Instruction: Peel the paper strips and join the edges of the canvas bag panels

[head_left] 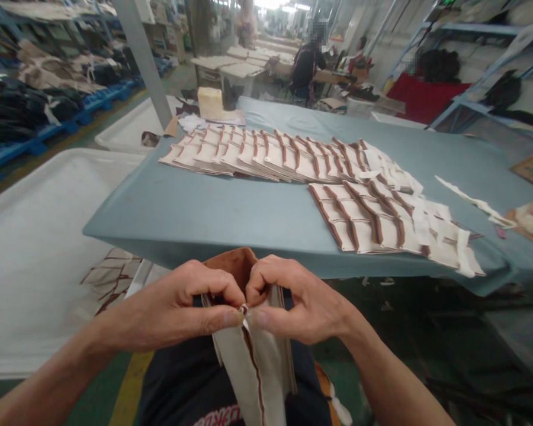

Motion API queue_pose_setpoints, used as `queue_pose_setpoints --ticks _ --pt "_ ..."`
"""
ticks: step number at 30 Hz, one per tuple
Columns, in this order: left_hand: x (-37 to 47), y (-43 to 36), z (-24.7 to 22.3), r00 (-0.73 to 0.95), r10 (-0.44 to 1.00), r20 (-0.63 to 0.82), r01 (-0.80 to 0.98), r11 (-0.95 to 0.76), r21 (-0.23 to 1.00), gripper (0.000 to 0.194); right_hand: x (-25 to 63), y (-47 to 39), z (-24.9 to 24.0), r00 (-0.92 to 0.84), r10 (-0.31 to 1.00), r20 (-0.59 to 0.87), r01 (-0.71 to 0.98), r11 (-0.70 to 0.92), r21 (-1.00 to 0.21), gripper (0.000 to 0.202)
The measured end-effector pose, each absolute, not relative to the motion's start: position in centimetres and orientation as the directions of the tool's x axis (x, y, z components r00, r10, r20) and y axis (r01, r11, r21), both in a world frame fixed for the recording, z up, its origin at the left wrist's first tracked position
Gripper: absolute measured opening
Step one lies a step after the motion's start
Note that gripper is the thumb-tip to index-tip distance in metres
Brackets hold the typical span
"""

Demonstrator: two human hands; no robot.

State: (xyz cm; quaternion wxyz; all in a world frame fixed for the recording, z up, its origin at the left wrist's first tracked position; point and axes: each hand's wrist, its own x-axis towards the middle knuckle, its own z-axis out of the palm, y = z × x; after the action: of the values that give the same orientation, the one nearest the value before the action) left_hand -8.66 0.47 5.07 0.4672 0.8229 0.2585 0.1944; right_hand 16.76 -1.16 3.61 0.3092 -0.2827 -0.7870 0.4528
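Observation:
Over my lap hangs a cream fabric piece with a dark red-brown seam running down it and a brown inner side at its top. My left hand pinches the upper end of that seam between thumb and forefinger. Right against it, my right hand pinches the same spot from the other side, the thumbs almost touching. What lies between the fingertips is mostly covered. Ahead on the table, a row of overlapping cream pieces with brown edges stretches sideways, and a nearer stack of similar pieces sits to the right.
A blue-grey covered table stands in front of me. To my left are large white bins, one with cream pieces beside it. A yellowish block sits at the table's back. One person sits farther off; shelving rises at right.

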Motion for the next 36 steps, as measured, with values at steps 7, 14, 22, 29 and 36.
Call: queue_pose_setpoints --ticks 7,14,22,29,36 --pt "-9.6 -0.1 5.2 0.772 0.629 0.092 0.239 -0.42 0.875 0.019 15.6 -1.7 3.6 -0.618 0.748 0.239 0.249 0.476 -0.843 0.025" --pt "-9.1 -1.0 5.4 0.7 0.706 0.11 0.327 -0.454 0.828 0.022 15.2 -2.2 3.7 -0.587 0.766 0.264 0.252 0.482 -0.839 0.014" --pt "-9.0 -1.7 5.5 0.623 0.771 0.134 0.453 -0.495 0.742 0.026 14.1 -2.6 4.1 -0.493 0.839 0.23 0.37 0.442 -0.817 0.009" --pt "-9.1 -2.0 6.5 0.622 0.775 0.11 0.495 -0.498 0.712 0.022 13.8 -2.7 4.1 -0.506 0.818 0.274 0.393 0.501 -0.771 0.009" --pt "-9.2 -3.2 5.6 0.607 0.751 0.259 0.492 -0.612 0.62 0.019 14.0 -3.0 4.5 -0.574 0.747 0.335 0.468 0.635 -0.615 0.008"
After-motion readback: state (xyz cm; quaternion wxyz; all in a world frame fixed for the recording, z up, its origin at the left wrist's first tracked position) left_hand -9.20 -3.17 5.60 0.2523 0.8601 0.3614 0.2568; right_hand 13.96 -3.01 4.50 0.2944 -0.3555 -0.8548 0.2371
